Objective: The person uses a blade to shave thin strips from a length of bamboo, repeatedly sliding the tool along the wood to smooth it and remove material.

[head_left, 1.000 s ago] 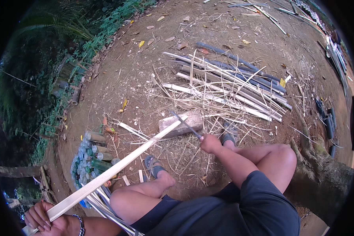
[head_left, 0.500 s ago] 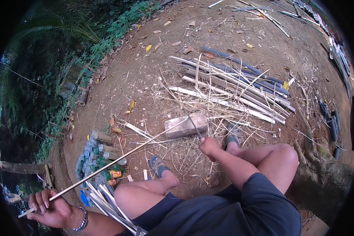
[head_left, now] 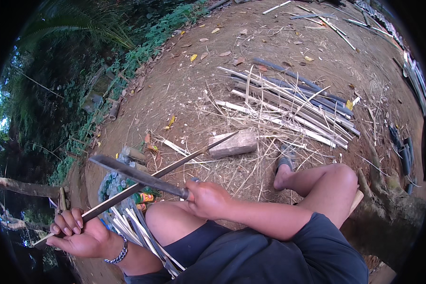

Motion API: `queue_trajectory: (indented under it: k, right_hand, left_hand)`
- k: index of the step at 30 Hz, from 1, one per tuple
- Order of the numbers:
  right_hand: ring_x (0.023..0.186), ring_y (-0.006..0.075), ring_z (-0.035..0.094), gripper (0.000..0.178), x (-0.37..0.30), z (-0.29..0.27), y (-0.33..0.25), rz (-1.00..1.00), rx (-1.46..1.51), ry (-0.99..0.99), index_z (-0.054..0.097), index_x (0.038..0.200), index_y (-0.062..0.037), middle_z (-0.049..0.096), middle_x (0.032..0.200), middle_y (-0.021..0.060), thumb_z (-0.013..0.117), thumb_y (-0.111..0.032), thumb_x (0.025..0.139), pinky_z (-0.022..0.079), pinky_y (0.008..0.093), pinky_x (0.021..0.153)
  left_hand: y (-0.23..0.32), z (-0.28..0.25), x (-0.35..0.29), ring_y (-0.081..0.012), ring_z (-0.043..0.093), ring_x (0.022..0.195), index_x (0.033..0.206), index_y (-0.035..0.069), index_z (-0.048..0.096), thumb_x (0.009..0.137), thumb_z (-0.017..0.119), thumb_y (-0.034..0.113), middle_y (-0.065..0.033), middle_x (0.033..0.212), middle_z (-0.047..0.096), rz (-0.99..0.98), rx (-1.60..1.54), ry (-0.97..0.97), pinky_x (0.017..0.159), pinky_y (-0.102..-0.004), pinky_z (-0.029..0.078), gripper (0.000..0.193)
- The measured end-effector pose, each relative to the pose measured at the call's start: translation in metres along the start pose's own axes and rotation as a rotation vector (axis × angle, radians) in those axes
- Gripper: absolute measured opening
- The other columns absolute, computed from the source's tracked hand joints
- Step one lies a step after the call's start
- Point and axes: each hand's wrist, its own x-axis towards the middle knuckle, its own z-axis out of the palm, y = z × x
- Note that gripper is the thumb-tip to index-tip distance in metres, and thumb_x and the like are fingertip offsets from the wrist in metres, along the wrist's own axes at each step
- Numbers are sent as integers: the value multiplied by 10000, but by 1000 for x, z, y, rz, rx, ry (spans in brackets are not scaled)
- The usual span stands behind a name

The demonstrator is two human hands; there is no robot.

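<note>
My left hand point(head_left: 83, 234), with a chain bracelet at its wrist, is closed around the near end of a long thin split-wood strip point(head_left: 194, 156), perhaps bamboo. The strip slants up to the right, showing a dark face and a pale edge, and its far tip overlaps a wooden block point(head_left: 236, 143) on the ground. A machete point(head_left: 120, 169) is gripped by its handle in my right hand point(head_left: 209, 199), above my left knee. Its broad dark blade points left and crosses over the strip's middle. Whether blade and strip touch, I cannot tell.
A pile of split strips and dark poles point(head_left: 293, 106) lies beyond the block, among shavings. Glass bottles point(head_left: 110, 187) stand at the left, beside a bundle of strips point(head_left: 144, 234) by my left thigh. Tree roots point(head_left: 383, 199) rise at the right.
My right hand has swung left from near the block, bringing the machete across the strip. The strip has turned to show its dark face. My left hand has shifted slightly right and up.
</note>
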Motion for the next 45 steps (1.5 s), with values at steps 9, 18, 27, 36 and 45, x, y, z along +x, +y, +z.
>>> queue_trajectory:
  k: [9, 18, 27, 36, 45]
  right_hand:
    - [860, 385, 645, 231, -13, -8, 42, 201, -60, -62, 571, 1005, -26, 646, 871, 230, 587, -195, 848, 499, 497, 759]
    - [917, 377, 639, 228, -6, -33, 125, 424, -204, 8, 581, 1021, -37, 657, 947, 210, 587, -193, 854, 503, 481, 821]
    - [946, 363, 638, 246, -14, -38, 172, 507, -203, 12, 585, 1045, -46, 663, 959, 213, 581, -197, 850, 497, 465, 837]
    - [866, 396, 641, 224, 0, -23, 101, 174, -132, 5, 575, 986, -53, 658, 873, 215, 597, -165, 794, 512, 488, 769]
    - [954, 343, 646, 261, 14, -49, 217, 704, -189, -49, 603, 1063, -30, 664, 1009, 192, 564, -195, 864, 506, 453, 856]
  left_hand:
    - [12, -3, -19, -57, 298, 499, 795, 105, 475, 949, 541, 462, 46, 605, 318, 10, 13, 73, 457, -212, 241, 395]
    - [9, -2, -16, -46, 287, 484, 785, 111, 469, 943, 558, 454, 50, 606, 326, 38, 10, 43, 431, -201, 224, 388]
    - [0, 1, -7, -45, 309, 495, 803, 103, 480, 954, 547, 432, 47, 623, 339, -30, -43, -24, 447, -197, 259, 369]
    - [-6, -10, 4, -74, 309, 500, 783, 83, 467, 970, 513, 430, 25, 623, 340, -48, -59, -84, 444, -210, 294, 397]
    - [-12, -30, 25, -84, 309, 502, 774, 72, 468, 985, 477, 431, 18, 626, 338, -44, 7, -35, 451, -217, 280, 417]
